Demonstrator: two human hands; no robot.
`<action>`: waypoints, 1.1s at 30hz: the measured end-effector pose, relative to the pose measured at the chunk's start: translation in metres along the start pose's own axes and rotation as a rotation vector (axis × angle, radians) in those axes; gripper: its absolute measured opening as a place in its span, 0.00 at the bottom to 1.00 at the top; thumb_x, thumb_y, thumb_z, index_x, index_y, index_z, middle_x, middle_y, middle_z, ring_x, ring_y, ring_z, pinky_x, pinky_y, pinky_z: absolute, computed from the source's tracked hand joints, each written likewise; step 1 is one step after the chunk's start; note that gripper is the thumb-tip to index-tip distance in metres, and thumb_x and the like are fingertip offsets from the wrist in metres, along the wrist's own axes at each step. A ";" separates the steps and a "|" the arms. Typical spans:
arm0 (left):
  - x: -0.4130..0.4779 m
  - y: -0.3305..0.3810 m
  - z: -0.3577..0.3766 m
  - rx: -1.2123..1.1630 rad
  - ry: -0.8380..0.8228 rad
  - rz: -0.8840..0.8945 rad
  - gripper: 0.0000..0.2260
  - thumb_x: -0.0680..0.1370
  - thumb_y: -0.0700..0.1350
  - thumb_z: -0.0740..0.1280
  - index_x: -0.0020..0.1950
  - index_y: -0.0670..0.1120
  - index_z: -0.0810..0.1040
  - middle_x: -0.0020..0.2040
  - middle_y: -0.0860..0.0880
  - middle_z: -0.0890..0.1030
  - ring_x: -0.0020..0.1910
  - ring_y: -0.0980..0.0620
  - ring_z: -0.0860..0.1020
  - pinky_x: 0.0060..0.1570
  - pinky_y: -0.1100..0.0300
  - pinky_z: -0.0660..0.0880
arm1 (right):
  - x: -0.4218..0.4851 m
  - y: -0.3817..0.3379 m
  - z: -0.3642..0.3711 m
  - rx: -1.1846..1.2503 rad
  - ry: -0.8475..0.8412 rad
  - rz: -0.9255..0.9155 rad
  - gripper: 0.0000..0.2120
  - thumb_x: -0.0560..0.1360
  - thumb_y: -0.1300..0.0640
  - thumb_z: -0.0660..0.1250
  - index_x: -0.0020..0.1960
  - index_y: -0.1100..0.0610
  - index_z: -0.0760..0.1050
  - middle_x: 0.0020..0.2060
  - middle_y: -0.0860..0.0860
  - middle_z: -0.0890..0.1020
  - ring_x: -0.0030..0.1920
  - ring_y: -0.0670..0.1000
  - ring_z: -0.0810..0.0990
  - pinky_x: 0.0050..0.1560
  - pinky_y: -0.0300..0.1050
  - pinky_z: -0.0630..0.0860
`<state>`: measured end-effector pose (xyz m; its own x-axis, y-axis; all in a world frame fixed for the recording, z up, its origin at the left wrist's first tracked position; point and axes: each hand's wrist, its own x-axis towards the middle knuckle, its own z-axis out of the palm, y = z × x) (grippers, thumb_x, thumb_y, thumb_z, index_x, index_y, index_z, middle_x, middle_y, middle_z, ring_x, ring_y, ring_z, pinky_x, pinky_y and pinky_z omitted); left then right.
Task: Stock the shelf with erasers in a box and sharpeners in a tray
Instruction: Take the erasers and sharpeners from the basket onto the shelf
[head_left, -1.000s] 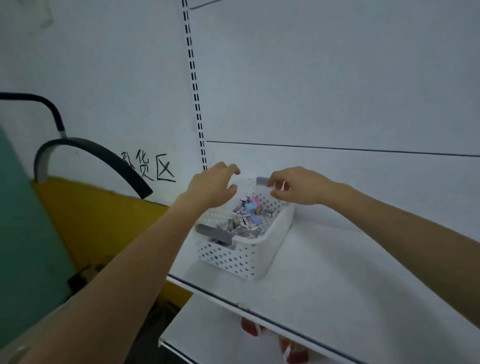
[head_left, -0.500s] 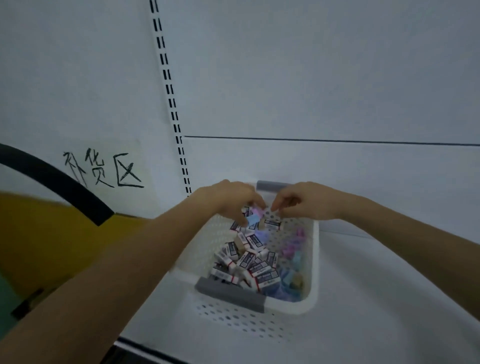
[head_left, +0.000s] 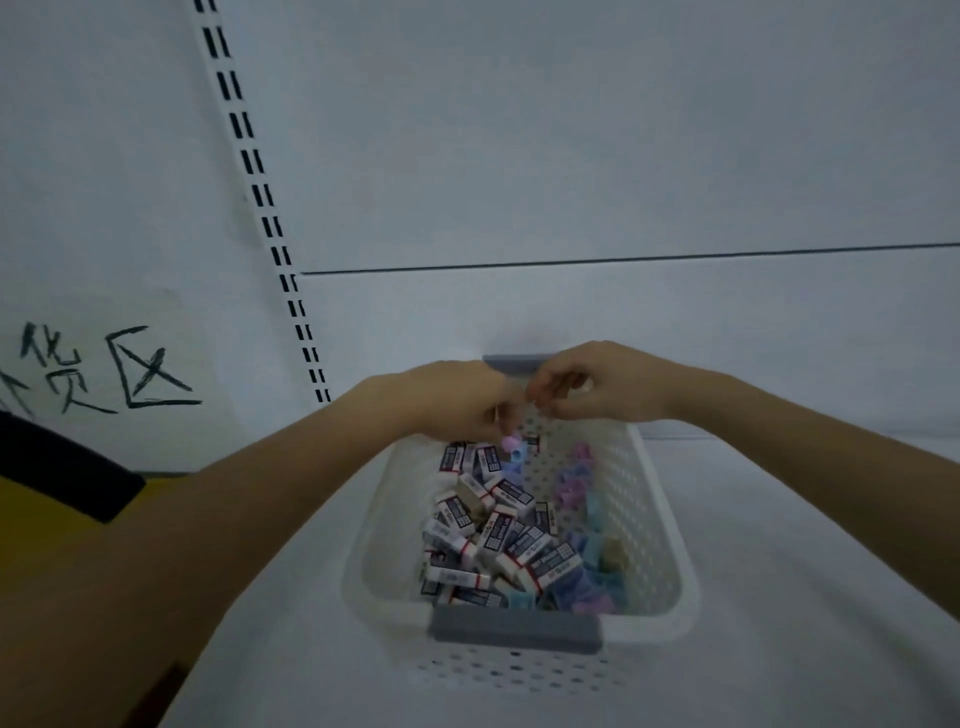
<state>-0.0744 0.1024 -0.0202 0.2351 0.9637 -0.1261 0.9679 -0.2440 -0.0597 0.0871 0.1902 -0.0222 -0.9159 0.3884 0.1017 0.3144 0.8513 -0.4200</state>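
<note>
1. Nearest the camera, the grey near handle of a white perforated basket faces the person. The basket stands lengthwise on the white shelf, probably so both arms can reach straight into it.

2. Inside, the stock lies mixed but roughly in two bands. Sleeved erasers are heaped to the left and centre, and pastel sharpeners run along the right wall. No separate box or tray shows, so the sorting the task calls for looks barely begun.

3. Over the far end of the basket the two bare hands meet, nearly touching. The left hand has its fingers curled downward and appears to pinch a pink sharpener just above the pile, with a blue one directly beneath it. A fingertip hold suits so small a piece.

4. The right hand hovers beside it with its fingers tucked under. Whether they hold anything cannot be told, as the fingertips are blurred and turned away.

5. Behind the hands, the far handle sits close to the shelf's back panel.

6. Farthest off, a slotted upright runs up the wall, and a handwritten sign hangs to its left.
</note>
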 end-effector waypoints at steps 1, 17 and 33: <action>0.001 0.002 -0.001 -0.081 -0.030 0.033 0.11 0.76 0.51 0.67 0.54 0.48 0.76 0.53 0.51 0.79 0.49 0.53 0.77 0.51 0.58 0.72 | -0.001 -0.001 -0.002 -0.059 -0.001 0.002 0.10 0.73 0.59 0.66 0.54 0.53 0.78 0.47 0.47 0.80 0.43 0.41 0.76 0.42 0.24 0.68; 0.026 0.013 0.008 0.041 -0.332 0.097 0.20 0.75 0.43 0.67 0.67 0.49 0.70 0.60 0.48 0.68 0.48 0.55 0.64 0.51 0.62 0.65 | -0.016 -0.005 -0.005 -0.172 -0.016 0.059 0.10 0.76 0.59 0.62 0.54 0.54 0.78 0.50 0.47 0.81 0.46 0.43 0.76 0.49 0.34 0.70; 0.018 0.016 0.019 -0.026 -0.181 0.106 0.06 0.71 0.42 0.68 0.46 0.50 0.74 0.39 0.59 0.65 0.53 0.47 0.71 0.52 0.52 0.73 | -0.016 -0.015 -0.008 -0.246 -0.085 0.090 0.10 0.75 0.60 0.63 0.55 0.54 0.77 0.49 0.49 0.80 0.47 0.45 0.76 0.52 0.38 0.73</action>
<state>-0.0566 0.1136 -0.0423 0.3180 0.8973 -0.3062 0.9413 -0.3374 -0.0113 0.0989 0.1744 -0.0099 -0.8957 0.4446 -0.0067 0.4376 0.8786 -0.1911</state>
